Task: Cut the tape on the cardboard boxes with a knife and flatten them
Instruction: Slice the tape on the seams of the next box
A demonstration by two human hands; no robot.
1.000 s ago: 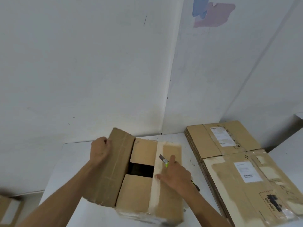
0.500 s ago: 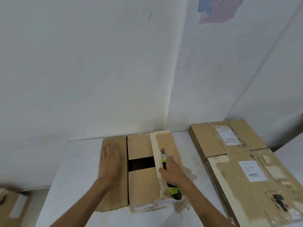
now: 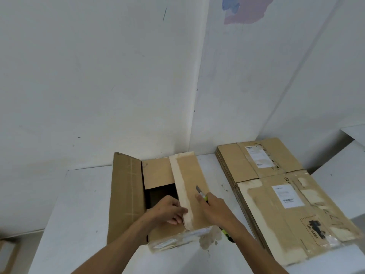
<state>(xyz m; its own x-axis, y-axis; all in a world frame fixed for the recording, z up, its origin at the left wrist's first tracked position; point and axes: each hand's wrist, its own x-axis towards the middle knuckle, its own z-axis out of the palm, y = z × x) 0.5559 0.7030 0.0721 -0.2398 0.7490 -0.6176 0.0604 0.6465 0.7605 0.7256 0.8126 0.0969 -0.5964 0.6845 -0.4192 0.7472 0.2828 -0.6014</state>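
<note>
A brown cardboard box (image 3: 158, 175) stands on the white table (image 3: 83, 204), its top partly open with a dark gap in the middle. Its left flap (image 3: 126, 194) is folded out to the left. The right flap (image 3: 194, 186) lies flat and has a pale tape strip along its inner edge. My left hand (image 3: 167, 211) is at that taped edge, fingers curled on it. My right hand (image 3: 215, 209) grips a utility knife (image 3: 201, 193) with a yellow-green handle, blade pointing away over the right flap.
A stack of flattened cardboard boxes (image 3: 276, 194) with white labels lies on the table to the right. White walls meet in a corner right behind the table. Another cardboard box (image 3: 7, 254) sits low at the far left.
My left hand left the left flap and moved right to the taped edge of the right flap. The left flap now lies further out. The knife hand shifted slightly right.
</note>
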